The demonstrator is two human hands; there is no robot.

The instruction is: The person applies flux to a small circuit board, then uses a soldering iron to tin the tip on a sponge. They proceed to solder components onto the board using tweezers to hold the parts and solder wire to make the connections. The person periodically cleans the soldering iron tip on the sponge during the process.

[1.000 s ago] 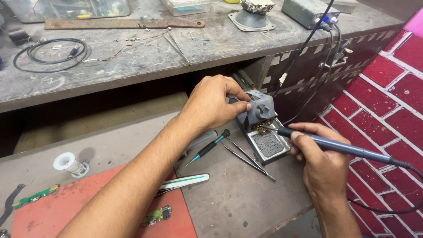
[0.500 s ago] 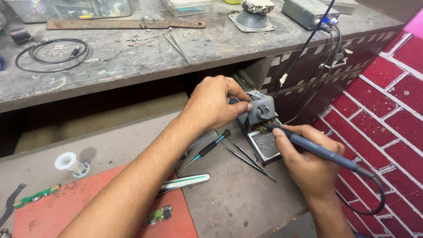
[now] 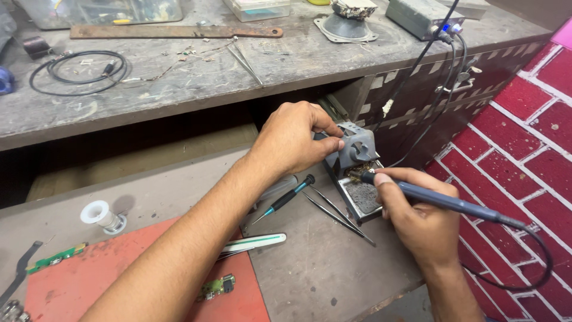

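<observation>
My left hand (image 3: 293, 138) grips the top of a grey soldering iron stand (image 3: 355, 149) at the right end of the lower bench. My right hand (image 3: 420, 222) holds a blue-grey soldering iron (image 3: 441, 200) like a pen. The iron's tip pokes into the brass wool cleaner at the stand's opening. Below the opening, the stand's tray holds a dark sponge (image 3: 363, 197). The iron's black cable (image 3: 524, 262) loops away to the right.
Tweezers (image 3: 341, 216) and a small screwdriver (image 3: 285, 198) lie beside the stand. A red mat (image 3: 137, 280) carries small green circuit boards (image 3: 217, 287); a solder spool (image 3: 102, 214) stands left. The upper shelf holds a cable coil (image 3: 77, 71), a metal bar and a speaker. Red brick floor lies right.
My right hand has moved the soldering iron left and up, bringing its tip from over the sponge tray into the stand's brass wool. My left hand has stayed on the stand.
</observation>
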